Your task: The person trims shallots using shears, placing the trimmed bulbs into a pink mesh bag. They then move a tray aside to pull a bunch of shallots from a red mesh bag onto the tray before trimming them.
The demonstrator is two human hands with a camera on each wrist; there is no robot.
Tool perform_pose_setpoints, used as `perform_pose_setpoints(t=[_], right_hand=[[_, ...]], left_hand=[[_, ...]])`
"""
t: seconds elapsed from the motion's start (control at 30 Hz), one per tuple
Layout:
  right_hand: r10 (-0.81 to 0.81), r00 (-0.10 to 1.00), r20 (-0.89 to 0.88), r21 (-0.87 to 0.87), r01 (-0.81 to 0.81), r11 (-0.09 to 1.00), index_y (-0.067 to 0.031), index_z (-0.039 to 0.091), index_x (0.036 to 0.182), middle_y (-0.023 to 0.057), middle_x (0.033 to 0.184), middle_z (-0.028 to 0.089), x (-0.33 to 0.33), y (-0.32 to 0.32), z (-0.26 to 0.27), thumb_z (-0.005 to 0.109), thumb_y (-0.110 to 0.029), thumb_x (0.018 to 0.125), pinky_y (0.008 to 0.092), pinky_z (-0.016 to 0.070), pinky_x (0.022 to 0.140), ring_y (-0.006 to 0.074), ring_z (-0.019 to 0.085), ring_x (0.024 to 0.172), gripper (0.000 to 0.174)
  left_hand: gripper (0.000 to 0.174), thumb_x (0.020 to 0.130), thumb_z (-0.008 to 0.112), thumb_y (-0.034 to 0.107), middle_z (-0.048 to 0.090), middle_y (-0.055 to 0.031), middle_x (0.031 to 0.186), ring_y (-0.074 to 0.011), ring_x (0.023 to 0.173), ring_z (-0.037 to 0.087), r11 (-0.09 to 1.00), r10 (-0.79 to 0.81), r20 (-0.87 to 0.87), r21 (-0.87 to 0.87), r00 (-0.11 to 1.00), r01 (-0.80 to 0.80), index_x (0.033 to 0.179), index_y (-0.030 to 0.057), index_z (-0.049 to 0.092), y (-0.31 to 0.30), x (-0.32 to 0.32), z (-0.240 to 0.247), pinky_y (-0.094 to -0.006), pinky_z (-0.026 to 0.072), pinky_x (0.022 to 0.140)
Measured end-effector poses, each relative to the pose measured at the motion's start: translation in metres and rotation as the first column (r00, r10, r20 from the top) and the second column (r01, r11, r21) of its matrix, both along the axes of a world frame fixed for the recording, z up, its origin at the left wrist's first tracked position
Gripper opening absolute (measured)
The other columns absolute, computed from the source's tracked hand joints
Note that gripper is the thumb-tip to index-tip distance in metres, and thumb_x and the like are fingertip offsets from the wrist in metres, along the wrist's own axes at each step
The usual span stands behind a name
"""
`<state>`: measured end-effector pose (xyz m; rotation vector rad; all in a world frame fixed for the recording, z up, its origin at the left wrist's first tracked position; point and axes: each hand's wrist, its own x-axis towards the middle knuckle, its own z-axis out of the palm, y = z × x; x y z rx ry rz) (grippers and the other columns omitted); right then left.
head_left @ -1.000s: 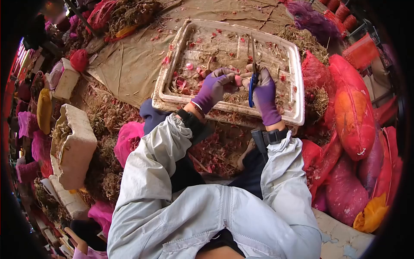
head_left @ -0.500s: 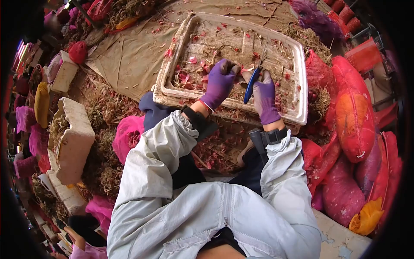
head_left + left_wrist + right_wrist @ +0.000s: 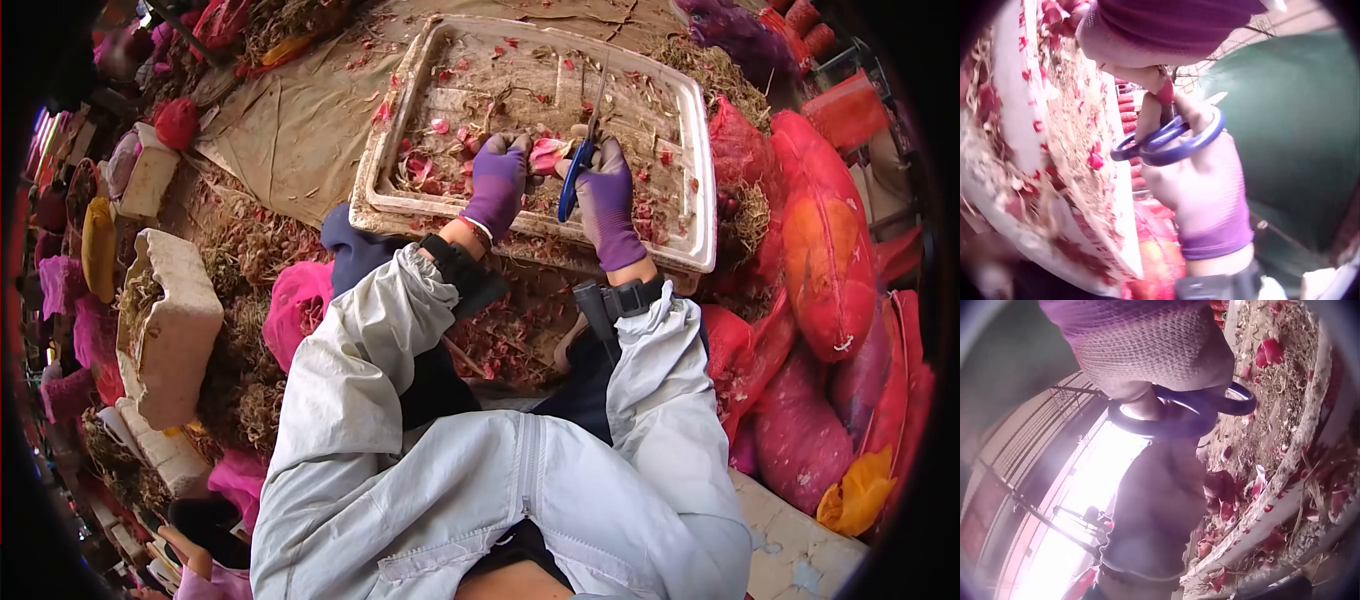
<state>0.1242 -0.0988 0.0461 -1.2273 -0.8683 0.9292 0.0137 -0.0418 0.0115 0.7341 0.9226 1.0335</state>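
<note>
Head view: right hand (image 3: 607, 190) grips blue-handled scissors (image 3: 577, 168) over the tray (image 3: 704, 190). Left hand (image 3: 496, 185) seemingly pinches a small reddish piece (image 3: 1165, 92), blurred in the left wrist view.

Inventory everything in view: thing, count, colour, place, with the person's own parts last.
Tray: one, white, centre
Scissors: one, blue-handled, over tray
Small piece: one, red, by scissors handles
Scraps: many, red and pink, in tray
Foam boxes: several, white, left
Nets: several, pink, left
Stalks: heaps, brown, left
Sacks: several, red, right
Purple bag: one, purple, upper right
Yellow bag: one, yellow, far left
Sheeting: some, brown, beyond tray
Left hand: one, purple-grey glove, over tray
Right hand: one, purple-grey glove, holding scissors
Jacket: one, pale grey, lower centre
</note>
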Motion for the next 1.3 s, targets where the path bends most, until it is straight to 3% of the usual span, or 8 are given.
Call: perform_pose_setpoints(t=[0.13,0.27,0.5,0.6,1.03,1.07,1.23,1.3], right_hand=[[-0.019,0.993,-0.114,-0.023,0.016,1.0,-0.0025,0.048,0.101,0.0106,0.093,0.064,-0.002,-0.001,0.0,0.062,0.008,0.074,0.0227,0.0511,0.062,0.0107,0.061,0.076,0.032],[-0.031,0.996,0.08,0.102,0.023,0.994,-0.0032,0.046,0.106,0.0106,0.088,0.064,0.01,0.005,0.0,0.059,0.009,0.075,0.024,0.0514,0.062,0.0119,0.061,0.075,0.036],[-0.098,0.949,0.299,0.044,0.088,0.995,-0.0034,0.051,0.101,0.0015,0.077,0.059,0.005,0.004,-0.016,0.065,0.004,0.073,0.0221,0.0461,0.065,0.0071,0.054,0.067,0.032],[-0.147,0.923,0.355,0.062,0.134,0.989,-0.0035,0.053,0.097,-0.0009,0.074,0.056,0.004,0.005,-0.017,0.067,0.001,0.072,0.0211,0.0442,0.063,0.0052,0.051,0.065,0.029],[-0.148,0.885,-0.441,-0.073,0.129,0.989,-0.0005,0.054,0.095,0.0091,0.08,0.062,0.026,-0.002,0.015,0.059,0.01,0.072,0.0237,0.0504,0.053,0.0163,0.063,0.066,0.025],[-0.088,0.972,-0.219,-0.129,0.061,0.99,0.0,0.053,0.093,0.0113,0.077,0.062,0.045,-0.001,-0.001,0.058,0.008,0.072,0.0289,0.0547,0.055,0.0202,0.063,0.064,0.023],[-0.217,0.93,-0.297,-0.119,0.189,0.975,-0.0029,0.052,0.091,0.0076,0.075,0.061,0.065,0.004,-0.003,0.063,-0.003,0.077,0.0256,0.0499,0.052,0.0152,0.06,0.064,0.017],[-0.236,0.788,0.569,-0.07,0.331,0.941,-0.0047,0.051,0.092,0.0063,0.077,0.062,0.071,0.01,-0.008,0.063,-0.007,0.08,0.0283,0.0521,0.05,0.015,0.06,0.062,0.017]], left_hand=[[0.014,0.088,0.058,0.014,0.055,0.0,0.075,-0.0048,0.064,0.049,0.852,0.096,-0.187,0.523,0.978,0.016,0.088,0.0008,0.054,-0.002,0.001,0.003,-0.0204,0.0444,0.053],[0.012,0.085,0.063,0.011,0.06,-0.0014,0.082,-0.0052,0.07,0.054,0.823,-0.217,-0.223,0.483,0.95,0.301,0.09,0.0016,0.059,-0.004,-0.003,0.006,-0.0202,0.0474,0.056],[0.012,0.088,0.059,0.013,0.059,0.0002,0.073,-0.0073,0.062,0.057,0.885,-0.112,-0.038,0.451,0.993,0.117,0.091,0.002,0.059,-0.011,-0.005,0.01,-0.0237,0.0507,0.056],[0.018,0.091,0.056,0.021,0.059,-0.0019,0.073,-0.0118,0.067,0.062,0.952,-0.264,0.038,0.172,0.964,0.254,0.093,0.0028,0.058,-0.006,-0.008,0.004,-0.0245,0.0514,0.057],[0.016,0.089,0.057,0.01,0.063,-0.0032,0.089,-0.008,0.072,0.059,0.71,-0.4,-0.292,0.501,0.869,0.495,0.102,0.001,0.056,0.001,-0.009,0.013,-0.0225,0.049,0.063],[0.017,0.089,0.057,0.011,0.064,-0.0031,0.089,-0.0079,0.07,0.059,0.761,-0.491,-0.201,0.374,0.848,0.53,0.103,0.0013,0.057,-0.003,-0.012,0.022,-0.0223,0.0489,0.063],[0.02,0.089,0.057,0.012,0.064,-0.0027,0.089,-0.0086,0.068,0.058,0.712,-0.638,-0.001,0.38,0.77,0.59,0.106,0.0017,0.058,0.01,-0.021,0.014,-0.0221,0.0487,0.062],[0.019,0.089,0.057,0.012,0.064,-0.0027,0.088,-0.0086,0.067,0.059,0.831,-0.529,0.155,0.297,0.835,0.471,0.105,0.0017,0.058,0.01,-0.02,0.014,-0.0221,0.0487,0.061]])
